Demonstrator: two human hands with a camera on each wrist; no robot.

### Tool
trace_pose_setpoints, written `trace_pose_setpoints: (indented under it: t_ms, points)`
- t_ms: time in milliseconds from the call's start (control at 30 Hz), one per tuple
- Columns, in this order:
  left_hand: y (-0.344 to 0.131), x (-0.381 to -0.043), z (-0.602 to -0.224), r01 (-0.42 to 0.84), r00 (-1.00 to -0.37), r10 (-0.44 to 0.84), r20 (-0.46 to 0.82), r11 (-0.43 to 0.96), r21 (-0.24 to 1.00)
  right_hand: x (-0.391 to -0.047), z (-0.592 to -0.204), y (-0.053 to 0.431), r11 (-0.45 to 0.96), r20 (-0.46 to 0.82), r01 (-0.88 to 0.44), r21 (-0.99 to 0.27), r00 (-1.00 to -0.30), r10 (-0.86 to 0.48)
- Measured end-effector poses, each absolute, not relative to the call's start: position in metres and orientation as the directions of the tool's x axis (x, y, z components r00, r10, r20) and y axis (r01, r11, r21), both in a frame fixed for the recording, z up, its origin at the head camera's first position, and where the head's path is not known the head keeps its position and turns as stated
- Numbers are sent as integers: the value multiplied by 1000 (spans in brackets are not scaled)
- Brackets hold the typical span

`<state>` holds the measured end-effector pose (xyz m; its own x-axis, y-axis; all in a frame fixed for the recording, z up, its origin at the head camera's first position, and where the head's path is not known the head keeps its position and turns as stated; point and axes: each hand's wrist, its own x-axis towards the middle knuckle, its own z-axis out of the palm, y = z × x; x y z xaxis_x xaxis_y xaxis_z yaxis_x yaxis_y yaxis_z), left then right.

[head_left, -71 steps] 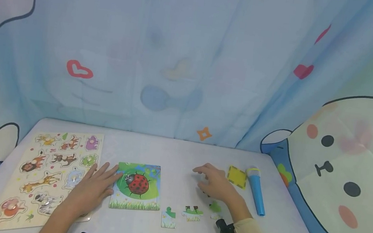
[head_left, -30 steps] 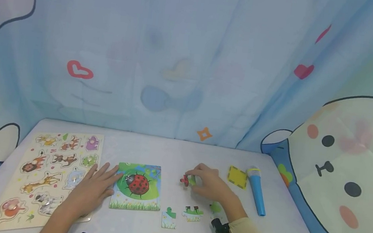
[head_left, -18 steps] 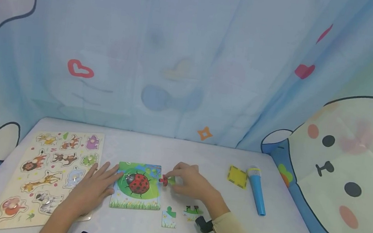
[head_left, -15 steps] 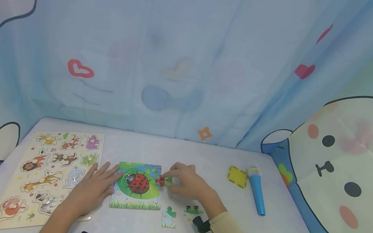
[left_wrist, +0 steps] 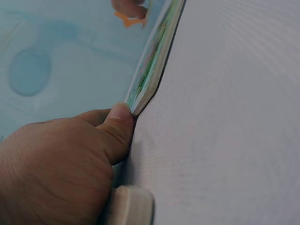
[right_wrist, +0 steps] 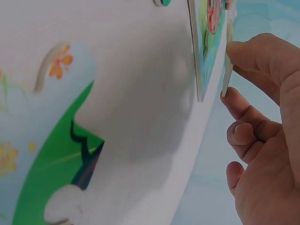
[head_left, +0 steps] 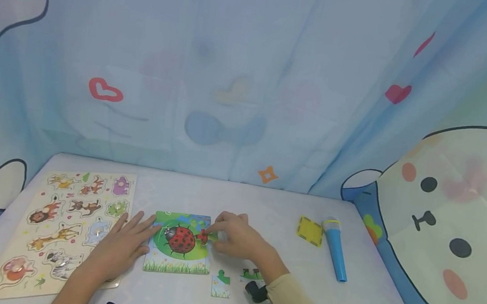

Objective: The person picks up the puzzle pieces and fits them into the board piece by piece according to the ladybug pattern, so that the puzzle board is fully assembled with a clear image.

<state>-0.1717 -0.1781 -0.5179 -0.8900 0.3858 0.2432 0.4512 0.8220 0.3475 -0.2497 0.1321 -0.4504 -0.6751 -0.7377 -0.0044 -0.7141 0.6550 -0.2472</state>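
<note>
A square ladybug puzzle board lies flat mid-table. My left hand rests with fingers spread across its left edge; in the left wrist view the thumb touches the board's corner. My right hand pinches a red-and-green jigsaw piece between thumb and fingers, over the board's right edge and overlapping the ladybug's rear in the head view. Seen from the right wrist, the piece is edge-on, raised above the board. Two loose jigsaw pieces lie in front: one green-and-white, another with dark legs.
A wooden animal peg puzzle covers the table's left side, partly under my left forearm. To the right lie a yellow square and a blue toy microphone. A printed curtain hangs behind the table.
My right hand has picked up the red-and-green piece and carried it left to the board. Its forearm now hides a green loose piece seen earlier. The left hand has stayed put.
</note>
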Motion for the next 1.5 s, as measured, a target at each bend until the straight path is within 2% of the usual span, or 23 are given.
trace_pose_setpoints:
  t_ms: [833, 1333, 1500]
  points:
    - [-178, -171, -516, 455, -888, 387, 249, 819, 349, -249, -461, 107, 653, -60, -717, -243, -661, -748]
    - [-177, -170, -517, 471, -877, 387, 286, 812, 345, -252, -471, 111, 650, -96, -744, -156, -643, -759]
    - [-178, -171, -517, 469, -879, 388, 278, 813, 346, -253, -472, 122, 650, -75, -730, -209, -651, -755]
